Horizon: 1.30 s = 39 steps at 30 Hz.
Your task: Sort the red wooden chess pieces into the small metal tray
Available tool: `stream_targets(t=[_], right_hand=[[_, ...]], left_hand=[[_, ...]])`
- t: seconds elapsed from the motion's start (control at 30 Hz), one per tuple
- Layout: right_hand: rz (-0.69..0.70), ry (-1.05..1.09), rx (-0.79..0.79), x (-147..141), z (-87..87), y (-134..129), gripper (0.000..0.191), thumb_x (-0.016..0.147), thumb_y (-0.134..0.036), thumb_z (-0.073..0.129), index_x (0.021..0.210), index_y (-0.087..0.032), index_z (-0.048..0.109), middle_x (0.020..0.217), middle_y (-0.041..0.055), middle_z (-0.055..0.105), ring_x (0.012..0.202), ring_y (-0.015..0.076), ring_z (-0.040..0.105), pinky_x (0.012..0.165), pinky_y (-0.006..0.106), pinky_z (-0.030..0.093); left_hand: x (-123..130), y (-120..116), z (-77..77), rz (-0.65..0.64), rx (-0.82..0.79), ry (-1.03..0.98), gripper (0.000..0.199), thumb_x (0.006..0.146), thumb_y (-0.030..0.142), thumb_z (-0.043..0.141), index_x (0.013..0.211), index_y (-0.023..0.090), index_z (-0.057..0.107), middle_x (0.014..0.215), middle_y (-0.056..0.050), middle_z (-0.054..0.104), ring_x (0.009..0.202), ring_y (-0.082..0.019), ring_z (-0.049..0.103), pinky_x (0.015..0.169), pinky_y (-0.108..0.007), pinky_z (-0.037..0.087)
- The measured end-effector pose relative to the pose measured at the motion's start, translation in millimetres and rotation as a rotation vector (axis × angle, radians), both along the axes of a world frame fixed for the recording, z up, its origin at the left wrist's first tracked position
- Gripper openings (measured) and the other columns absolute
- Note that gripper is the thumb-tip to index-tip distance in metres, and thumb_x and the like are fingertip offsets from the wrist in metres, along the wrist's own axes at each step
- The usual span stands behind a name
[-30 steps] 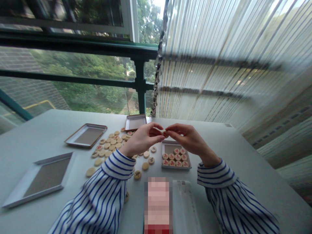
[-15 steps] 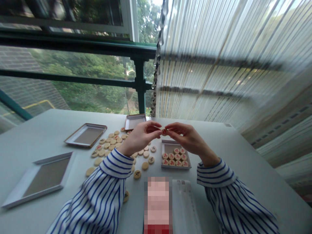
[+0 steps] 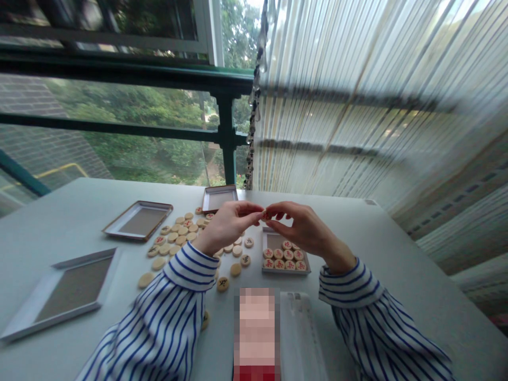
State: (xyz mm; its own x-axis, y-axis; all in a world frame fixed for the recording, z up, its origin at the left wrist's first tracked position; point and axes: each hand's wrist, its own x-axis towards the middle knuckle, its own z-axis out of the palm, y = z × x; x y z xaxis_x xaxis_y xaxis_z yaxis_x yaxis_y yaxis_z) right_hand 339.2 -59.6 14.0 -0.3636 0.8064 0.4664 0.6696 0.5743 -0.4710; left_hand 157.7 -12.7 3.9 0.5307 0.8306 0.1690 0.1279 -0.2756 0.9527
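Above the far edge of a small box, a round Chinese chess piece with red marking is held between both hands. My left hand pinches it from the left with thumb and fingertips. Thumb and index finger of my right hand close on its right side. Below, the box holds rows of red-marked pieces lying face up, with bare floor at its back left. Under and left of my left wrist lie many loose pieces, some blank side up, others showing red or black characters.
Two brown-rimmed trays stand at the back, and a white-rimmed box part lies at the left. In front are a pixelated patch and a clear plastic case. A string curtain hangs behind.
The piece has turned slightly and shifted a little left between my fingertips. My right hand has moved left, its thumb lower than before. The box and loose pieces stay put.
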Motion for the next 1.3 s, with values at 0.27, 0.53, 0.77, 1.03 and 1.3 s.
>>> stream_targets(t=[0.27,0.53,0.77,1.03,1.3], right_hand=[[-0.041,-0.145,0.030,0,0.7,-2,0.021,0.083,-0.030,0.051,0.097,-0.018,0.060,0.087,0.0022,0.063,0.077,0.0123,0.054,0.072,0.028,0.041],[-0.072,-0.247,-0.006,5,-0.3,1,0.022,0.083,-0.030,0.048,0.097,-0.019,0.061,0.085,0.0024,0.064,0.078,0.0129,0.055,0.071,0.028,0.040],[-0.131,-0.398,-0.086,14,-5.7,5,0.023,0.082,-0.034,0.047,0.096,-0.022,0.063,0.085,0.0024,0.065,0.075,0.0130,0.057,0.066,0.026,0.039],[-0.191,-0.597,-0.221,19,-10.7,8,0.027,0.082,-0.036,0.044,0.092,-0.023,0.065,0.081,0.0033,0.068,0.069,0.0149,0.059,0.057,0.025,0.034],[-0.194,-0.724,-0.365,20,-17.0,10,0.028,0.081,-0.038,0.043,0.088,-0.024,0.066,0.081,0.0049,0.068,0.069,0.0158,0.059,0.054,0.025,0.032]], left_hand=[[4,-4,0.6,0.025,-0.020,0.024,0.022,0.075,0.025,0.059,0.091,0.011,0.062,0.086,-0.008,0.067,0.072,-0.013,0.061,0.069,-0.029,0.049],[5,-1,-6.5,0.036,0.036,0.160,0.026,0.078,0.026,0.054,0.097,0.010,0.059,0.087,-0.009,0.067,0.071,-0.013,0.061,0.067,-0.028,0.049],[5,0,-24.8,0.029,0.221,0.450,0.029,0.079,0.029,0.049,0.103,0.015,0.059,0.090,-0.007,0.067,0.076,-0.015,0.062,0.066,-0.025,0.047],[9,-7,-24.0,-0.007,0.380,0.699,0.030,0.080,0.026,0.044,0.104,0.017,0.060,0.086,-0.006,0.068,0.076,-0.016,0.062,0.070,-0.026,0.045],[12,-8,-32.7,-0.030,0.437,0.770,0.030,0.079,0.024,0.044,0.105,0.017,0.060,0.096,-0.008,0.066,0.085,-0.018,0.061,0.075,-0.027,0.044]])
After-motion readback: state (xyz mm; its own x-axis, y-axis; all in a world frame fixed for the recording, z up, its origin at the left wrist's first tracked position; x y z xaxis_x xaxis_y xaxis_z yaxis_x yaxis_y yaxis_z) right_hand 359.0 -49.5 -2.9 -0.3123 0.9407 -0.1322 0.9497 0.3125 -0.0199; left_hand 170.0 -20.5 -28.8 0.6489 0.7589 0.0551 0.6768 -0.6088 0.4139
